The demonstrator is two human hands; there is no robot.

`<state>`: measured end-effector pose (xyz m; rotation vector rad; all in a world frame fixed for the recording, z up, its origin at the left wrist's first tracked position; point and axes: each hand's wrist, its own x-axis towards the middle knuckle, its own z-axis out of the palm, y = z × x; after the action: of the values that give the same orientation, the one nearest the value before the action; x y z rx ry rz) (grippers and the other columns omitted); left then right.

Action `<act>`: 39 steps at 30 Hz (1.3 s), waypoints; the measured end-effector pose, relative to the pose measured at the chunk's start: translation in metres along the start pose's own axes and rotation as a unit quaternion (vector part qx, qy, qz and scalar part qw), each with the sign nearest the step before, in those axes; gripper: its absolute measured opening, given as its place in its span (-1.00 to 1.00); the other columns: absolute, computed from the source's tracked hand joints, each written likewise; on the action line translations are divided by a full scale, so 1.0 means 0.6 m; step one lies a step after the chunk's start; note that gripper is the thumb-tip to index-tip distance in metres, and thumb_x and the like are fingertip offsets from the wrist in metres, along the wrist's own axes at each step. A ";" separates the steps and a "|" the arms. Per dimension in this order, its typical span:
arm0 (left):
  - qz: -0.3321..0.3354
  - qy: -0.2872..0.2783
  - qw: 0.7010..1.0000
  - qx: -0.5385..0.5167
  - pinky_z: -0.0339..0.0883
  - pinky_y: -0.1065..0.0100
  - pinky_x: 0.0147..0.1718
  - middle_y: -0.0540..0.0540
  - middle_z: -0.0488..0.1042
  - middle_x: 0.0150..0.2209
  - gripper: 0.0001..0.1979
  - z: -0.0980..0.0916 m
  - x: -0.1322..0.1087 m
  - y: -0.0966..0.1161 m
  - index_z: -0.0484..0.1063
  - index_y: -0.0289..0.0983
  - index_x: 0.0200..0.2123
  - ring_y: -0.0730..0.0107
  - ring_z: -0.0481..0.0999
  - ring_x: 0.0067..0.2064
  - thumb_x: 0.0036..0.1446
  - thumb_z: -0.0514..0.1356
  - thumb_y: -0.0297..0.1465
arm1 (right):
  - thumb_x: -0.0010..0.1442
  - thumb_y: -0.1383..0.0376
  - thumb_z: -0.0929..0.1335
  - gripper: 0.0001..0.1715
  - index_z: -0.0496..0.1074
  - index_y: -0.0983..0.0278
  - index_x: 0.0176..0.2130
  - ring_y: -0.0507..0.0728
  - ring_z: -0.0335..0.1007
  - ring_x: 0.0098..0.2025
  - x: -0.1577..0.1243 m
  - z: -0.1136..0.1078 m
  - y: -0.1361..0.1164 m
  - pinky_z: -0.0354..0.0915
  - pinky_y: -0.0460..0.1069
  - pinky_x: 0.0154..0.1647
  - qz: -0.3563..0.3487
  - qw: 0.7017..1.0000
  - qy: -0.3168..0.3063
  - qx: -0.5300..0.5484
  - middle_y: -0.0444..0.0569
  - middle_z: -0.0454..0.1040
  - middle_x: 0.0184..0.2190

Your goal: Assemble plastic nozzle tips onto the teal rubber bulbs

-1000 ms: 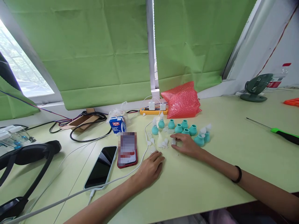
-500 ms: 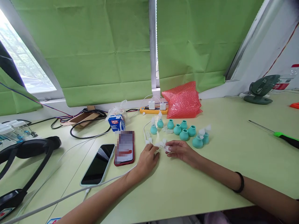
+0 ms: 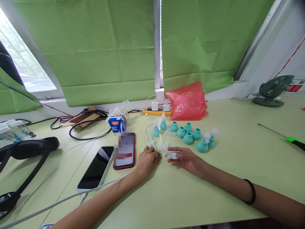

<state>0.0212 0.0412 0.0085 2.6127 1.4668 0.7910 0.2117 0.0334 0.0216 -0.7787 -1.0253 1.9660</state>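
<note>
The right hand (image 3: 188,159) pinches a small clear tip (image 3: 172,156) between thumb and fingers, low over the counter (image 3: 214,190). The left hand (image 3: 145,161) lies curled just beside it, fingertips at the loose white tips (image 3: 164,147); whether it grips one is unclear. Teal bulbs (image 3: 188,137) stand behind.

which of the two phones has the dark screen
The phone in the pale case, lying left of the red-cased phone. Its screen is black, with a white cable at its near end; the red-cased one's screen is lit.
</note>
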 end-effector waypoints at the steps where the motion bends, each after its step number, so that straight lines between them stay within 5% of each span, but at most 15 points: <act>1: 0.002 0.005 1.000 -0.007 0.26 0.36 -0.47 -0.10 0.39 -0.47 -0.86 -0.001 0.000 0.000 0.44 -0.27 -0.44 0.31 0.31 -0.37 0.02 0.08 -0.40 | -0.10 0.37 0.35 -0.64 0.34 0.33 -0.20 0.11 0.39 -0.28 0.000 0.000 0.001 0.25 -0.01 -0.23 0.006 1.000 -0.004 0.003 -0.01 0.44 -0.39; 7: -0.015 0.076 0.993 -0.091 0.27 0.44 -0.51 -0.07 0.42 -0.49 -0.84 -0.009 -0.015 0.016 0.40 -0.31 -0.38 0.44 0.33 -0.43 0.07 0.04 -0.40 | -0.07 0.33 0.32 -0.74 0.34 0.32 -0.28 0.14 0.39 -0.27 0.003 -0.001 0.010 0.21 0.07 -0.18 0.007 0.999 -0.032 0.007 0.01 0.44 -0.33; 12: 0.001 0.166 0.954 -0.249 0.23 0.46 -0.56 -0.06 0.42 -0.53 -0.90 -0.012 -0.030 0.041 0.41 -0.33 -0.41 0.50 0.29 -0.50 0.01 0.12 -0.43 | -0.02 0.34 0.30 -0.80 0.33 0.31 -0.29 0.13 0.39 -0.28 -0.001 0.008 0.012 0.22 0.05 -0.21 0.024 0.998 -0.047 0.028 -0.01 0.43 -0.35; 31: 0.094 0.196 0.945 -0.243 0.22 0.38 -0.50 -0.08 0.38 -0.54 -0.87 -0.007 -0.030 0.038 0.43 -0.35 -0.35 0.45 0.29 -0.48 -0.04 0.15 -0.52 | 0.03 0.32 0.28 -0.91 0.30 0.33 -0.41 0.11 0.40 -0.28 -0.006 0.012 0.016 0.21 0.02 -0.21 0.052 0.993 -0.080 0.067 0.04 0.46 -0.35; 39: 0.148 0.187 0.965 -0.107 0.23 0.36 -0.49 -0.12 0.39 -0.45 -0.76 -0.010 -0.036 0.034 0.36 -0.34 -0.23 0.40 0.29 -0.41 -0.03 0.10 -0.56 | 0.00 0.32 0.30 -0.86 0.20 0.30 -0.48 0.12 0.41 -0.29 -0.006 0.014 0.015 0.20 0.03 -0.21 0.051 0.994 -0.065 0.066 0.03 0.46 -0.36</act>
<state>0.0256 0.0114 0.0104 2.6445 0.9783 1.4528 0.2039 0.0239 0.0182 -0.6487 -0.9356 2.1726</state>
